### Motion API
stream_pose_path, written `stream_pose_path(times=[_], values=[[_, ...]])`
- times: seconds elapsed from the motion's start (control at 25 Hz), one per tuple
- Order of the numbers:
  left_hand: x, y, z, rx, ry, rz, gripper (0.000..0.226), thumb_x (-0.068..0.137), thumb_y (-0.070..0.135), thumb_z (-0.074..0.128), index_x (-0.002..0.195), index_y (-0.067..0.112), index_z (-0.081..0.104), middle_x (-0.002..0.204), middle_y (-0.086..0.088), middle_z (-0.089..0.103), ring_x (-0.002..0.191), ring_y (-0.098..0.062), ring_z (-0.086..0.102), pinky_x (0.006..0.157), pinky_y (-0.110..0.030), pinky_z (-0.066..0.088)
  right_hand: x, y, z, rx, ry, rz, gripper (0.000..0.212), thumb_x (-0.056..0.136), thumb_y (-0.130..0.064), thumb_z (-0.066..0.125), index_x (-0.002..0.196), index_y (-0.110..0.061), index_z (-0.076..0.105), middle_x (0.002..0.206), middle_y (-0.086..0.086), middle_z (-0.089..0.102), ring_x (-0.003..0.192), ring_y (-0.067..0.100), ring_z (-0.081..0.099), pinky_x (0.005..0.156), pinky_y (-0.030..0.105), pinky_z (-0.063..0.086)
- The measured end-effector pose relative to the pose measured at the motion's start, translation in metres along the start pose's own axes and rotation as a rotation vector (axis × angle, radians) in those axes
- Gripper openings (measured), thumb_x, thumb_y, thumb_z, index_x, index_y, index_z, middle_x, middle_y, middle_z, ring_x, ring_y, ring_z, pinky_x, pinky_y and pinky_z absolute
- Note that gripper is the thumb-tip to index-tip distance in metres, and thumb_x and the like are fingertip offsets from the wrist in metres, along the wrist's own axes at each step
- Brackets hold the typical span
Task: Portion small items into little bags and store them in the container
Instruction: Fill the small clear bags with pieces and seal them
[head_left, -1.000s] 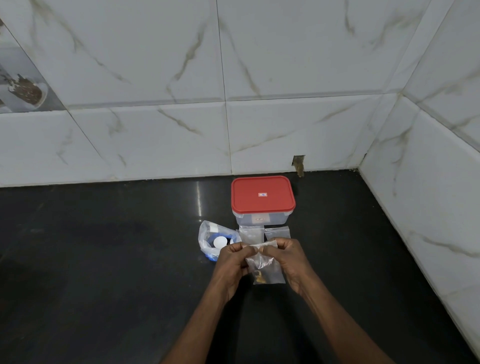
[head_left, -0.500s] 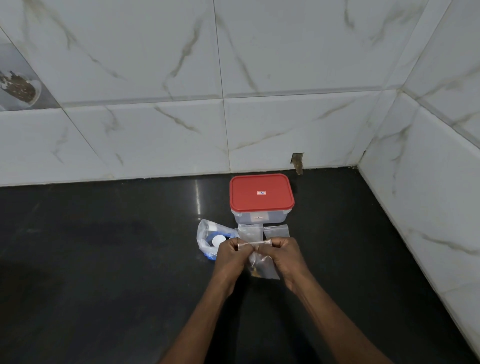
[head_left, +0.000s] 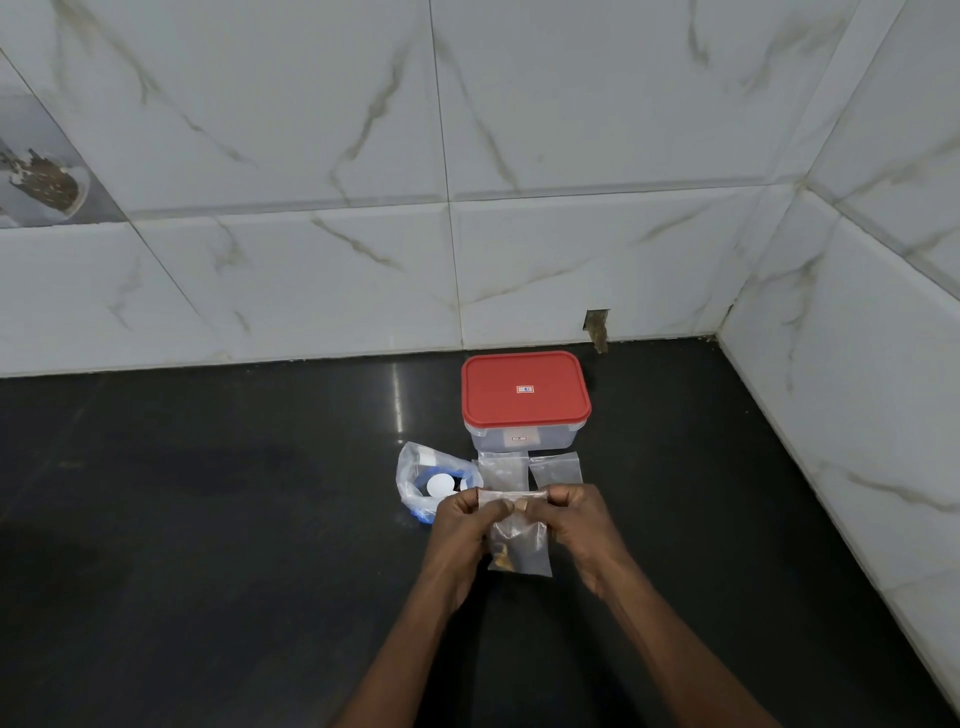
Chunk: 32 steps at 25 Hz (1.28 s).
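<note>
While left hand (head_left: 461, 526) and right hand (head_left: 577, 519) pinch its top edge, small clear plastic bag (head_left: 521, 548) of brown bits hangs over black counter (head_left: 208, 519).
Red-lidded clear rectangular container (head_left: 525, 397) stands closed just behind.

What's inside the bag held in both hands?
Small brownish pieces at the bottom of the clear bag; their kind is unclear. The left hand and right hand pinch its top, hiding that part.

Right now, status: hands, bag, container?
Hands: left hand and right hand both pinch small bag at its top edge; brown bits inside. Container shut, red lid on, blocking storage. Two flat bags lie before it.
</note>
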<state>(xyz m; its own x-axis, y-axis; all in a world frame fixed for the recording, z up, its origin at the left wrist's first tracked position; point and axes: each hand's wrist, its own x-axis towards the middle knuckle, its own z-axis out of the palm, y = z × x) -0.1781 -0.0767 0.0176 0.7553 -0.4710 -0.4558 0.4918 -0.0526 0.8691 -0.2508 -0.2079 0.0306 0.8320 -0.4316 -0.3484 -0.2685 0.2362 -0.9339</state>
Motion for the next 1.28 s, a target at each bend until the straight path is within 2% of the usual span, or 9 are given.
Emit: stream_pose_path(times=[0.04,0.16,0.24,0.52,0.68,0.8,0.92,1.08,1.28], values=[[0.0,0.001,0.0,0.009,-0.005,-0.001,0.014,0.087,0.002,0.066,0.098,-0.003,0.073,0.093,-0.023,0.076,0.083,-0.035,0.074,0.079,-0.044,0.058,-0.001,0.0,-0.003,0.021,-0.006,0.021,0.006,0.083,-0.005,0.072,0.083,-0.001,0.076,0.085,0.018,0.075,0.077,0.027,0.071,0.073,0.038,0.056],[-0.003,0.003,0.0,0.026,0.032,-0.01,0.009,0.09,-0.001,0.062,0.091,0.001,0.071,0.073,-0.012,0.074,0.056,-0.018,0.068,0.057,-0.03,0.053,-0.003,0.0,-0.007,0.011,0.021,0.036,0.006,0.083,-0.006,0.071,0.08,-0.002,0.074,0.085,0.019,0.074,0.073,0.029,0.068,0.073,0.042,0.056],[-0.006,0.005,0.003,0.024,0.028,-0.032,0.009,0.089,-0.001,0.061,0.087,0.003,0.069,0.069,-0.01,0.072,0.052,-0.016,0.064,0.052,-0.027,0.049,-0.004,0.0,-0.006,-0.001,0.028,0.027,0.007,0.083,-0.006,0.069,0.078,-0.002,0.073,0.08,0.018,0.071,0.071,0.027,0.064,0.068,0.04,0.054],[-0.006,0.004,0.012,-0.013,-0.004,-0.03,0.01,0.065,0.014,0.07,0.075,0.011,0.068,0.077,-0.016,0.069,0.069,-0.026,0.066,0.066,-0.035,0.053,-0.007,-0.004,-0.002,-0.023,0.014,0.014,0.008,0.084,-0.002,0.065,0.079,0.003,0.069,0.073,0.014,0.068,0.062,0.02,0.062,0.059,0.033,0.05],[-0.004,0.005,0.011,0.049,-0.009,0.008,0.004,0.063,0.012,0.067,0.062,0.015,0.065,0.066,-0.012,0.063,0.061,-0.022,0.058,0.055,-0.028,0.046,-0.006,-0.001,-0.001,-0.048,0.035,-0.004,0.009,0.08,-0.003,0.066,0.072,-0.001,0.071,0.069,0.015,0.066,0.062,0.021,0.055,0.059,0.032,0.045],[-0.002,0.003,0.005,0.059,-0.004,0.029,0.007,0.07,0.009,0.075,0.069,0.007,0.068,0.071,-0.021,0.066,0.061,-0.026,0.06,0.058,-0.031,0.049,-0.007,0.0,-0.005,-0.035,0.053,-0.023,0.008,0.081,-0.006,0.07,0.074,-0.005,0.074,0.067,0.015,0.067,0.06,0.022,0.056,0.055,0.032,0.047],[-0.003,-0.001,0.001,0.046,0.028,0.014,0.009,0.072,0.006,0.079,0.071,0.004,0.07,0.076,-0.025,0.069,0.067,-0.031,0.063,0.066,-0.039,0.053,-0.006,0.003,-0.01,0.045,0.055,0.017,0.005,0.08,-0.006,0.074,0.082,-0.002,0.074,0.083,0.022,0.073,0.07,0.03,0.066,0.07,0.044,0.055],[-0.006,-0.006,0.003,0.071,0.075,-0.005,0.018,0.073,0.0,0.076,0.06,0.01,0.068,0.063,-0.015,0.066,0.055,-0.024,0.059,0.055,-0.031,0.049,-0.007,0.01,-0.004,0.043,0.077,0.031,0.006,0.078,-0.003,0.071,0.074,0.001,0.072,0.07,0.022,0.062,0.063,0.026,0.053,0.061,0.035,0.046],[-0.01,-0.006,0.0,0.005,0.045,0.009,0.003,0.078,0.001,0.077,0.08,-0.001,0.075,0.082,-0.024,0.075,0.072,-0.033,0.07,0.072,-0.04,0.057,-0.006,0.009,-0.006,0.048,0.123,-0.031,0.007,0.077,0.001,0.071,0.07,0.001,0.073,0.065,0.022,0.063,0.059,0.022,0.052,0.055,0.03,0.045]])
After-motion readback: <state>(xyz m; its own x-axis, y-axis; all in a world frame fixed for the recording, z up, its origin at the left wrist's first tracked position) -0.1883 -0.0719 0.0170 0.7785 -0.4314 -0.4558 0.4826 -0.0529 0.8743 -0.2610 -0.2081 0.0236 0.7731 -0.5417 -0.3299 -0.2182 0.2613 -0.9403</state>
